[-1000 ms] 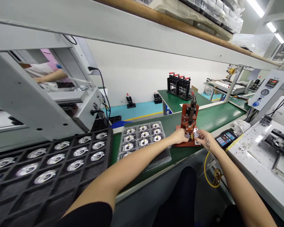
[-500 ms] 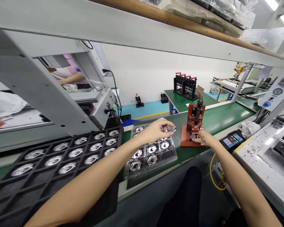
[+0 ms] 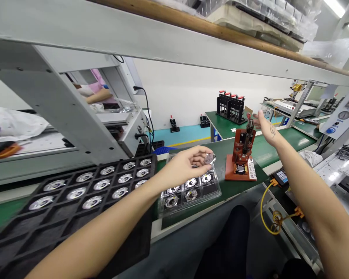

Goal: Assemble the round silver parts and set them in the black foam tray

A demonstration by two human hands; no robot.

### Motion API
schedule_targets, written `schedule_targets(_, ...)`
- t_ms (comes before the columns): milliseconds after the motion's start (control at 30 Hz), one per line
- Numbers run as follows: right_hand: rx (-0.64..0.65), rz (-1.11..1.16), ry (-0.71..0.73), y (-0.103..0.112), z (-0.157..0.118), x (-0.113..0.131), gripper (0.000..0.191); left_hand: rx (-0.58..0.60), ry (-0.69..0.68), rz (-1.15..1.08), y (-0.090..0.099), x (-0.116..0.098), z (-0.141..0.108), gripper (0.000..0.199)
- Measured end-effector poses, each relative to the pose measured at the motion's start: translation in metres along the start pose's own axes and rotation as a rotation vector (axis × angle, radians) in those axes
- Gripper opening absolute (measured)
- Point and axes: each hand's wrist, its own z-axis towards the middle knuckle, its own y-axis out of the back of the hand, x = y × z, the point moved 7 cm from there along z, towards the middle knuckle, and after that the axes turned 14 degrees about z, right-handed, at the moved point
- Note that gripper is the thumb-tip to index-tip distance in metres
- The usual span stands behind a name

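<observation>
My left hand [image 3: 192,164] is closed on a small silver round metal part [image 3: 209,158], above a clear plastic tray [image 3: 165,211] with round metal parts in its pockets. A red-brown toggle-clamp press [image 3: 242,145] stands on the green bench to the right. In the fixture at its foot sits a round metal part [image 3: 240,169]. My right hand [image 3: 266,128] is raised beside the red-tipped lever [image 3: 249,116] of the press. Its fingers are stretched out toward the lever; whether they touch it is hard to see.
A black tray [image 3: 61,211] with silver rings in some pockets lies at left. A black fixture with red handles [image 3: 230,106] stands on the far bench. At right are a keypad [image 3: 281,177], a yellow air hose [image 3: 263,209] and a control box [image 3: 341,116]. Another person's arm [image 3: 100,95] shows behind the frame.
My right hand has left the fixture at the foot of the press and risen to beside its lever, uncovering the part there. My left hand still holds its part, nearly in place.
</observation>
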Motion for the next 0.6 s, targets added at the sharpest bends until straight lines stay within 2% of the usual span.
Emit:
schedule_targets(67,-0.011,0.18,0.099,-0.015,0.004,0.039,0.086,0.017,-0.049,0.019,-0.012,-0.012,0.003,0.042)
schedule_targets(100,-0.034,0.201,0.164,-0.019,-0.004,0.056,0.082,0.012,-0.065,0.043,-0.016,-0.016,0.002,0.041)
schedule_targets(167,-0.08,0.123,0.277,-0.025,-0.035,0.08,0.068,-0.019,-0.082,0.115,-0.017,-0.019,-0.001,0.038)
schedule_targets(200,-0.105,0.067,0.311,-0.026,-0.055,0.085,0.062,-0.039,-0.087,0.156,-0.017,-0.019,-0.004,0.037)
schedule_targets(300,-0.141,-0.012,0.4,-0.029,-0.109,0.077,0.054,-0.093,-0.12,0.256,-0.014,-0.021,-0.011,0.034)
schedule_targets(367,-0.113,-0.023,0.454,-0.034,-0.129,0.064,0.047,-0.101,-0.163,0.288,-0.017,-0.028,-0.014,0.032)
schedule_targets(500,-0.064,-0.035,0.474,-0.04,-0.14,0.049,0.036,-0.089,-0.269,0.309,-0.034,-0.049,-0.017,0.029)
schedule_targets(600,-0.043,-0.124,0.471,-0.044,-0.153,0.054,0.031,-0.076,-0.355,0.338,-0.049,-0.063,-0.022,0.031)
